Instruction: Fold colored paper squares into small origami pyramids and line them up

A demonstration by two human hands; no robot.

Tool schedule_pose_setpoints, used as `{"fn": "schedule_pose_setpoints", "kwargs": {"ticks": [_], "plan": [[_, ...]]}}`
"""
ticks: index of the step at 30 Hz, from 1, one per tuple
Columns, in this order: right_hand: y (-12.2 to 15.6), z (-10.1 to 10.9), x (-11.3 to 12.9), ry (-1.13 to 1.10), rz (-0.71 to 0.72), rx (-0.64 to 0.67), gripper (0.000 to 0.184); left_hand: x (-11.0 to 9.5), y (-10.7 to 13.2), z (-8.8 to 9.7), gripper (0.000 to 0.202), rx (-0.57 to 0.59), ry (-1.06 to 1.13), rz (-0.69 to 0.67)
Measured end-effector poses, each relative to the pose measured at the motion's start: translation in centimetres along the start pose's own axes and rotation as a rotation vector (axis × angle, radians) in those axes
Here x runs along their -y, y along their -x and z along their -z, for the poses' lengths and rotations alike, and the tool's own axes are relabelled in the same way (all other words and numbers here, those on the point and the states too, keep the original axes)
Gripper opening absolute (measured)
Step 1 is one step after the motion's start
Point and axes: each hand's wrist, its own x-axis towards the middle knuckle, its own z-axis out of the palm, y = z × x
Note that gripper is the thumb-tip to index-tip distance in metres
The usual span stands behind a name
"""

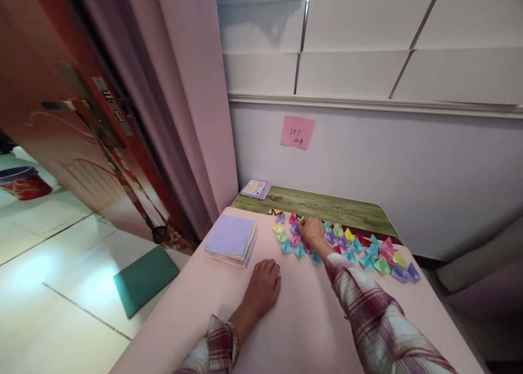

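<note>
My left hand [263,287] rests palm down on the pale pink table top [294,330], fingers loosely curled, holding nothing. It lies just in front of a stack of coloured square paper [231,239]. My right hand [312,232] reaches forward into a spread of several small folded paper shapes [359,248] in blue, green, pink, purple and yellow. Its fingers are curled down among the far-left shapes; what they pinch, if anything, is hidden. Both arms wear plaid sleeves.
A small paper pack [255,188] lies on a green wood-grain board [327,207] against the white wall. A pink sticky note [297,132] is on the wall. Curtain [183,107] and wooden door [61,123] stand left; a green pad [144,278] lies on the floor.
</note>
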Motion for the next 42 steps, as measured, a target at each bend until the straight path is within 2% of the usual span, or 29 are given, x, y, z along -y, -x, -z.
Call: {"fn": "schedule_pose_setpoints", "kwargs": {"ticks": [5, 14, 22, 33, 42], "plan": [[0.2, -0.2, 0.2, -0.058, 0.014, 0.009, 0.025, 0.0, 0.0, 0.1, 0.018, 0.01, -0.004, 0.0], [-0.3, 1.4, -1.4, -0.046, -0.055, -0.012, 0.024, 0.0, 0.0, 0.0, 0.018, 0.01, -0.008, -0.005], [-0.5, 0.5, -0.2, -0.016, -0.092, 0.002, 0.025, 0.0, -0.1, 0.1, 0.018, 0.002, -0.01, 0.002], [-1.0, 0.8, -0.3, 0.017, -0.059, -0.024, 0.026, -0.1, 0.0, 0.1, 0.017, 0.021, -0.02, 0.01], [-0.4, 0.0, -0.4, 0.017, -0.04, -0.031, 0.025, -0.1, 0.0, 0.1, 0.017, 0.02, -0.012, 0.01]]}}
